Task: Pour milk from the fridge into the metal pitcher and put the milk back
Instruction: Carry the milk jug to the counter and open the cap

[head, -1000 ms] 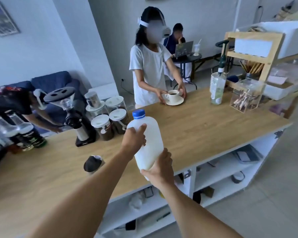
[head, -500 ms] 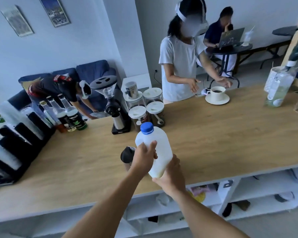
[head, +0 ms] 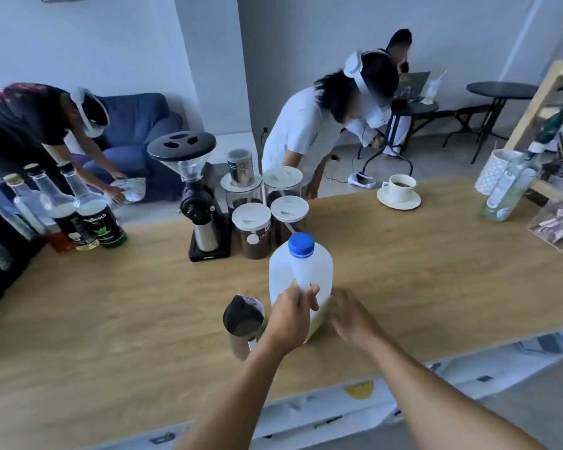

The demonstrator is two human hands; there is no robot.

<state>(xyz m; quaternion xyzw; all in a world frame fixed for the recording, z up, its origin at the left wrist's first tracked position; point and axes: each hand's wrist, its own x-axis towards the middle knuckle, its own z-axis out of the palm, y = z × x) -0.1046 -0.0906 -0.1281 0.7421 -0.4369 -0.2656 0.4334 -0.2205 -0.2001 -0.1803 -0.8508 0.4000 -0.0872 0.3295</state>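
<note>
A white plastic milk jug [head: 306,274] with a blue cap stands upright on the wooden counter [head: 420,287]. My left hand [head: 290,316] grips its handle. My right hand [head: 351,315] rests against the jug's lower right side, fingers spread. The metal pitcher [head: 242,323] stands just left of the jug, close to my left hand; its dark inside shows no milk that I can make out.
Behind the jug stand a coffee grinder [head: 199,203] and several lidded jars [head: 252,228]. Syrup bottles [head: 88,216] are at the far left. A cup on a saucer [head: 400,190] and a bottle [head: 507,190] sit to the right. Three people are beyond the counter.
The jug came down from the air onto the counter beside the pitcher. My right hand shifted from under the jug to its side. The person in white bent down.
</note>
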